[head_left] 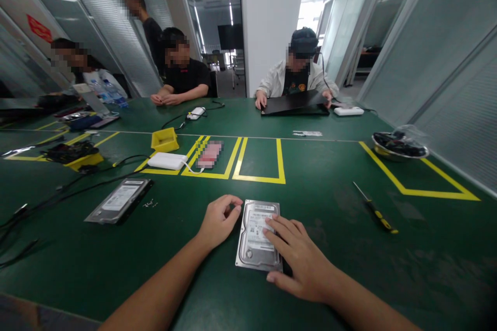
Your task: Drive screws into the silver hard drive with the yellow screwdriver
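Nearest the camera, the right hand (301, 256) lies flat on a hard drive (256, 235). Its grip is spread, with the fingertips pressing on the white label and the palm over the lower right corner. The hard drive lies label side up on the green desk (349, 279), close to the near edge and between the two hands. The left hand (218, 220) is at the upper left corner of the hard drive. Its grip is pressed together, fingers curled in against the thumb. Whether it pinches anything small cannot be told.

To the left, well apart, a second hard drive (119, 199) lies flat, with a few tiny screws (149, 204) just beside it. To the right lies a screwdriver (376, 208) with a yellow and black handle.

Farther back, yellow tape marks out boxes on the desk. A white power bank (167, 160), a pink phone (210, 154) and a small yellow tray (164, 139) sit there. A metal bowl (399, 146) of dark parts stands at the far right.

Across the desk, a person in a pale jacket (277, 80) holds a black panel (295, 103) with both hands. Other people sit further left.
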